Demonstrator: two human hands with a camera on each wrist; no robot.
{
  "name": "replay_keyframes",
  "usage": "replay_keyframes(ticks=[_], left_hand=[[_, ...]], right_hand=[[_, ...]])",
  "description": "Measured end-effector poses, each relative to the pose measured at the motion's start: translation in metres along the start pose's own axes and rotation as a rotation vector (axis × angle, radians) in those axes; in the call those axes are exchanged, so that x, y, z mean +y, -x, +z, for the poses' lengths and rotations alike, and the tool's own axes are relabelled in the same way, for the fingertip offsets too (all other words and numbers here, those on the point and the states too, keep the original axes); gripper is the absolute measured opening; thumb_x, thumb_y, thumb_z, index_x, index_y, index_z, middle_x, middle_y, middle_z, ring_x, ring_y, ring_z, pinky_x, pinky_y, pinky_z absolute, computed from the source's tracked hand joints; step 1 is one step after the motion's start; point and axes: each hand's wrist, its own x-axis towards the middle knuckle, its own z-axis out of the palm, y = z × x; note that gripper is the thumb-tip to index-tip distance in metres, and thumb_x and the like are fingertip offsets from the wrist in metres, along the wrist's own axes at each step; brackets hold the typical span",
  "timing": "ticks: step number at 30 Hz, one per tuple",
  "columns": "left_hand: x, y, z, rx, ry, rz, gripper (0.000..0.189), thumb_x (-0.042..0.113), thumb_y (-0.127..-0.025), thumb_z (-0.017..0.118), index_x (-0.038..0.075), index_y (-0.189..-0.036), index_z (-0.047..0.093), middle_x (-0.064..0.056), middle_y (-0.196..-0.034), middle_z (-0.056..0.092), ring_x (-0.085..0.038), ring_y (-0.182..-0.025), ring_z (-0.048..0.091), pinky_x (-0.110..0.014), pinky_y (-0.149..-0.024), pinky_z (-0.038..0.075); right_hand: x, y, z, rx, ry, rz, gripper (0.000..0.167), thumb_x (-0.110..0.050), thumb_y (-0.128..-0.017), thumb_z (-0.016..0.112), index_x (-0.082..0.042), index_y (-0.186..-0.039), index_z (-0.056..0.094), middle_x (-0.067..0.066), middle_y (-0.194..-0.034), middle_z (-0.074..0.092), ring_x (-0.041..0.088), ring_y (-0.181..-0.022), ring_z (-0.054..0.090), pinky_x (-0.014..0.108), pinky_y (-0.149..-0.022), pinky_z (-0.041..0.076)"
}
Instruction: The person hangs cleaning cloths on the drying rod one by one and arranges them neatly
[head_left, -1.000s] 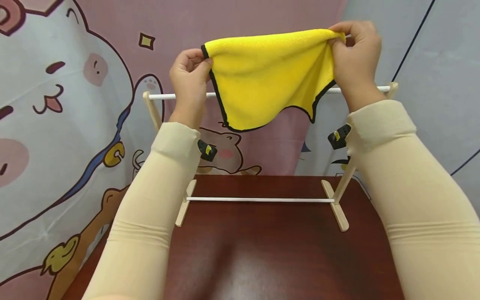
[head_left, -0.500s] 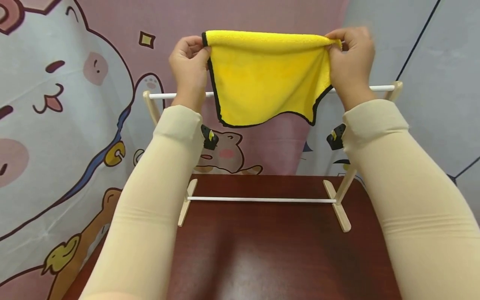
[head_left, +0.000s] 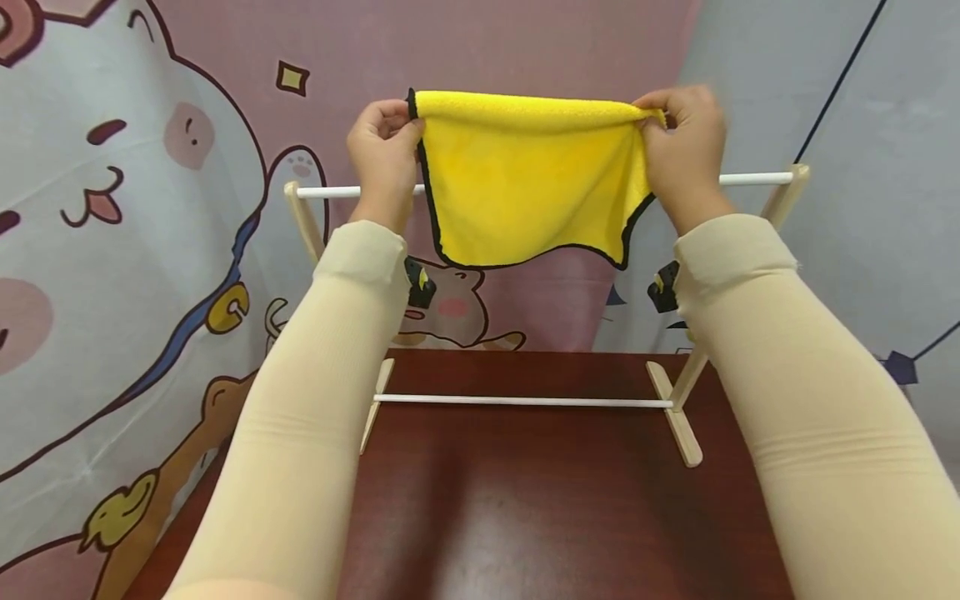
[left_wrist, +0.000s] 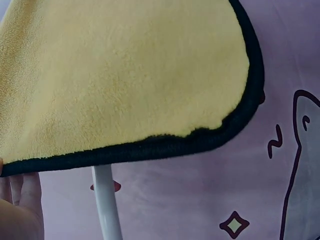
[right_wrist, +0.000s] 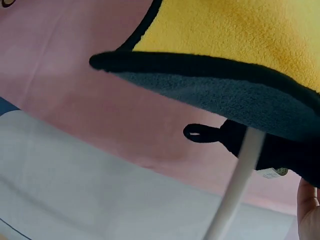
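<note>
A yellow towel (head_left: 525,179) with black edging hangs stretched between both hands, its folded top edge above the rack's white upper rod (head_left: 757,179). My left hand (head_left: 384,158) pinches its upper left corner between thumb and fingers. At the other end, my right hand (head_left: 686,150) pinches the bunched upper right corner. In the right wrist view the towel's grey underside (right_wrist: 215,95) shows, and a black hanging loop (right_wrist: 200,133) with a small label lies on the far side of the rod (right_wrist: 235,185). The left wrist view shows the yellow face (left_wrist: 125,75) covering part of the rod (left_wrist: 106,205).
The wooden rack stands on a dark red-brown table (head_left: 562,500), with a lower white rod (head_left: 525,402) and a right foot (head_left: 681,425). Its right upright (head_left: 783,198) is partly behind my right forearm. A cartoon-printed cloth backdrop (head_left: 480,50) hangs behind.
My right hand has come down and leftward, so the towel's top edge is closer to level. The left hand rose slightly, then lowered again. Both corners stay pinched.
</note>
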Motion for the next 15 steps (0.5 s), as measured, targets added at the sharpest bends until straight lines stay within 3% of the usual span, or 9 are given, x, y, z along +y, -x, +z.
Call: replay_keyframes(ticks=[10, 15], left_hand=[[-0.012, -0.001, -0.007, 0.004, -0.077, -0.064, 0.008, -0.001, -0.091, 0.064, 0.006, -0.095, 0.064, 0.000, -0.087, 0.060, -0.012, -0.086, 0.056, -0.023, -0.079, 0.049], [-0.017, -0.001, -0.009, 0.015, -0.118, -0.129, 0.010, 0.002, -0.092, 0.064, 0.007, -0.100, 0.064, -0.004, -0.095, 0.061, -0.014, -0.089, 0.057, -0.022, -0.081, 0.050]], right_hand=[[0.009, 0.009, 0.010, -0.059, 0.089, -0.004, 0.025, -0.007, -0.093, 0.055, -0.007, -0.108, 0.075, -0.015, -0.088, 0.043, 0.000, -0.084, 0.037, 0.019, -0.079, 0.032], [0.010, 0.010, 0.013, -0.087, 0.124, -0.010, 0.025, -0.007, -0.094, 0.055, -0.008, -0.111, 0.073, -0.005, -0.098, 0.051, 0.015, -0.099, 0.048, 0.023, -0.087, 0.037]])
